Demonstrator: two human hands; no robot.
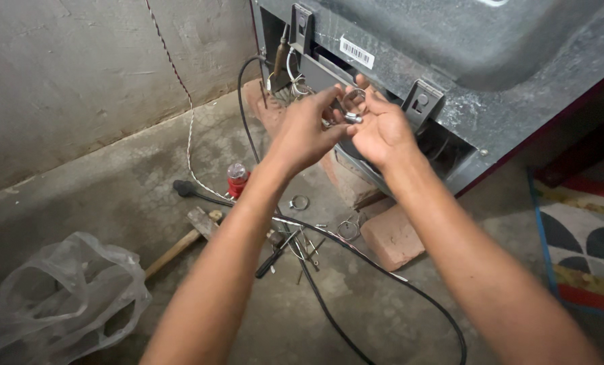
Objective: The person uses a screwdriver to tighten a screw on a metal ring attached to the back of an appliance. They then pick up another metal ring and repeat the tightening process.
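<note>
Both hands are raised together in front of the underside of a tipped grey appliance that is propped on bricks over a concrete floor. The left hand is seen with fingers partly curled, its thumb and forefinger pinching at a small metal hose clamp; the right hand is held palm up and cupped, with the clamp's ring resting at its fingertips and the screw housing pressed between the two hands. The clamp is thus held in the air, just in front of the appliance's open rear compartment, near a metal bracket. Whether the clamp is fully closed cannot be told. On the floor below, a second hose clamp and a third ring are seen lying loose, beside scattered screws, a dark-handled screwdriver, a wooden-handled hammer and a small red-capped container. A black cable is trailed across the floor under the forearms, and a crumpled clear plastic bag is lying at lower left. Risk, as judged: the clamp is small and only lightly gripped, so it could be dropped and lost among the clutter or rolled under the appliance; fingers could be nicked on the band edge or the sheet-metal rim; the cable could be snagged by an arm; and the brick support looks uneven, so the appliance could be shifted if it is leaned on.
</note>
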